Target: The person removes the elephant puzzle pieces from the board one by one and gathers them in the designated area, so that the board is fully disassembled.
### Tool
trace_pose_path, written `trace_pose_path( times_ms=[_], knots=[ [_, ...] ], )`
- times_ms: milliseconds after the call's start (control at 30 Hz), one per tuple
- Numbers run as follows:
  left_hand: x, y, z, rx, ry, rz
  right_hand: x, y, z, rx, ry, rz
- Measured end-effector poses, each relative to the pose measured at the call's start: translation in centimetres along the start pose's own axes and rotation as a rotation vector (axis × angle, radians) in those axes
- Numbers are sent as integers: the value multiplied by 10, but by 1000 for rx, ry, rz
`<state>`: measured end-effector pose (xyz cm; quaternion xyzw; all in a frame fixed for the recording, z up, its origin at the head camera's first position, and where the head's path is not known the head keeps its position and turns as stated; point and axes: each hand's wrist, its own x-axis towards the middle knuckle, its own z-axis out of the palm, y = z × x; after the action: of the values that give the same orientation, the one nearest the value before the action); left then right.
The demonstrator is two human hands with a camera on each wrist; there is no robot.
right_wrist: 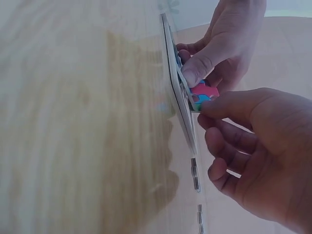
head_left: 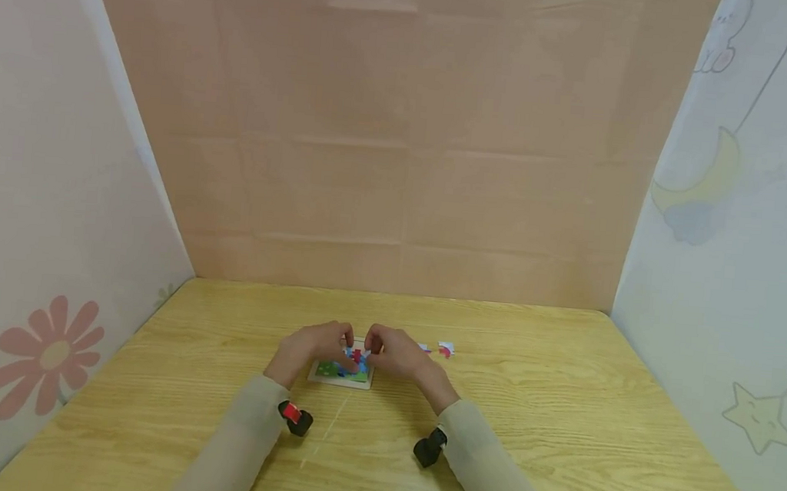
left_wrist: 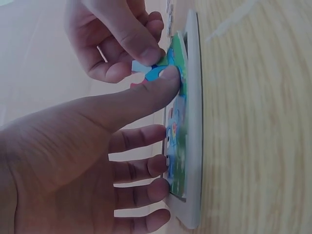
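A small jigsaw puzzle board (head_left: 339,384) with a pale rim lies on the table, bearing a green, blue and red picture. My left hand (head_left: 313,341) reaches over its left side. In the left wrist view, the left thumb (left_wrist: 163,85) presses on the pieces while the other fingers rest loosely along the board's far side. From the right, my right hand (head_left: 399,352) pinches a red and blue puzzle piece (right_wrist: 204,91) between thumb and index finger. That piece stands tilted up from the board, next to the left thumb.
Loose puzzle pieces (head_left: 446,349) lie on the wooden table (head_left: 547,412) to the right of the board. A brown paper-covered wall (head_left: 404,200) rises behind the table, with pale decorated walls on both sides. Each wrist wears a black camera.
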<state>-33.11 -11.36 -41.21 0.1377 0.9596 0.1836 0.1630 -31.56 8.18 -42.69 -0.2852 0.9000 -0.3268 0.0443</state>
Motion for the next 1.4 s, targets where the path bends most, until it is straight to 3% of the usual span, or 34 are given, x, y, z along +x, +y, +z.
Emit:
trace_pose_path(
  times_ms=[900, 1033, 1267, 1400],
  knots=[
    [-6, 14, -3, 57, -15, -16, 0, -14, -1, 21, 34, -25],
    [-4, 13, -3, 56, -16, -28, 0, -16, -2, -23, 54, -21],
    [-2, 9, -1, 62, -17, -32, -2, -6, -1, -67, -30, 49],
    [-2, 9, -2, 49, -17, -38, -1, -5, -2, -76, -30, 47]
  ],
)
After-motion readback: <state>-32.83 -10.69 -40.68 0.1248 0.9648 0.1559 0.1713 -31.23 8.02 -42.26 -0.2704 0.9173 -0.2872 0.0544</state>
